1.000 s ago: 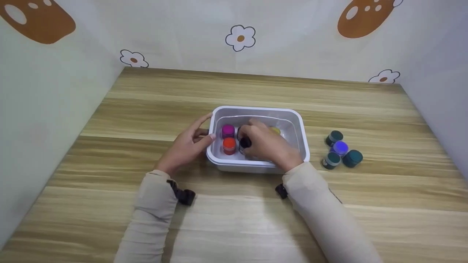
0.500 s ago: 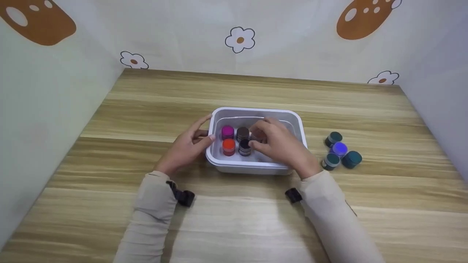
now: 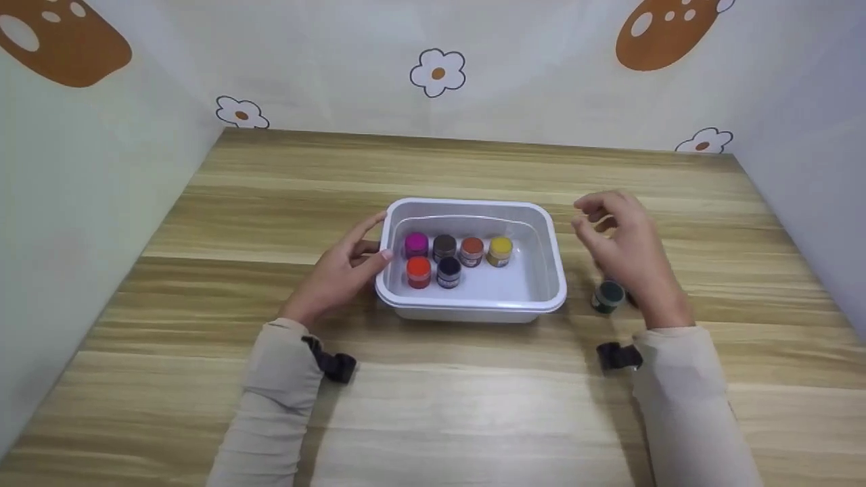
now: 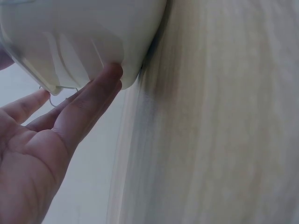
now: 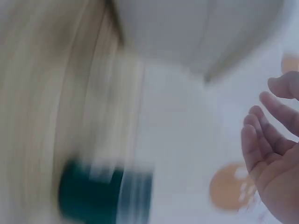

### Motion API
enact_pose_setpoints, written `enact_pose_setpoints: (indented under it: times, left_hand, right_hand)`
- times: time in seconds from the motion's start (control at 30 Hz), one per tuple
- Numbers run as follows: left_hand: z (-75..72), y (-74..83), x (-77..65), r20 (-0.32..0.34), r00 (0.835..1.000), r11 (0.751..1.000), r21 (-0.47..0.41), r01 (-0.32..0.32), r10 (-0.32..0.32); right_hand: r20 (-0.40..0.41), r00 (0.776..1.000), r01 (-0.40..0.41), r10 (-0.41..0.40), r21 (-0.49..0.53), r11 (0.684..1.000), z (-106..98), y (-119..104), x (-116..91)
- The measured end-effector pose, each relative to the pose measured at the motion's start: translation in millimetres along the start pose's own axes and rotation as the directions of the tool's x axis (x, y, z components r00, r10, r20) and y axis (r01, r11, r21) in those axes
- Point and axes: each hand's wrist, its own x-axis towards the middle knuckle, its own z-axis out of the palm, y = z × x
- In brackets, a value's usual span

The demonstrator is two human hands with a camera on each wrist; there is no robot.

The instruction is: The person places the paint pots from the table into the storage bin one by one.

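Six paint jars stand in two rows inside a white plastic tub at frame center, apparently braced by a left hand, fingers outstretched; center right, an empty right hand, fingers loosely curved, hovers near a dark-green jar.

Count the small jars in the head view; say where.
7 plainly visible. White tub, back row from left: magenta jar, brown jar, rust jar, yellow jar; front row: red jar, black jar. Table: dark green jar near the right hand, which may hide others.
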Motion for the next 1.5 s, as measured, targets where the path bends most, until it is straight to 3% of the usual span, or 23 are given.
enact_pose_setpoints:
  times: [0.13, 0.33, 0.6, 0.73, 1.1, 1.43, 1.5]
  left_hand:
    - [-0.3, 0.1, 0.2, 0.004, 1.000, 1.000, 0.010, -0.011, 0.011]
    - [-0.5, 0.4, -0.5, -0.003, 1.000, 1.000, 0.011, -0.010, 0.010]
    - [0.4, -0.3, -0.3, -0.001, 1.000, 1.000, -0.022, -0.017, 0.017]
    - [0.7, -0.8, -0.3, 0.002, 1.000, 0.999, -0.040, -0.022, 0.023]
    - [0.9, 0.7, -1.0, -0.001, 1.000, 1.000, -0.022, 0.008, -0.008]
    - [0.4, 1.1, -1.4, -0.005, 1.000, 1.000, -0.020, 0.010, -0.010]
    - [0.3, 0.8, -1.5, -0.002, 1.000, 1.000, -0.012, 0.001, -0.001]
  right_hand:
    - [0.022, 0.993, -0.115, 0.115, -0.012, 0.993, -16, 28, -4]
    - [0.144, 0.961, -0.233, 0.236, -0.035, 0.972, -28, 59, -8]
    - [0.279, 0.902, -0.321, 0.329, -0.076, 0.944, -34, 71, -9]
    - [0.299, 0.885, -0.338, 0.357, -0.115, 0.934, -35, 75, -9]
    - [0.296, 0.870, -0.362, 0.395, -0.162, 0.918, -38, 77, -11]
    - [0.282, 0.868, -0.372, 0.408, -0.173, 0.912, -40, 71, -9]
    - [0.267, 0.877, -0.364, 0.400, -0.177, 0.915, -41, 69, -8]
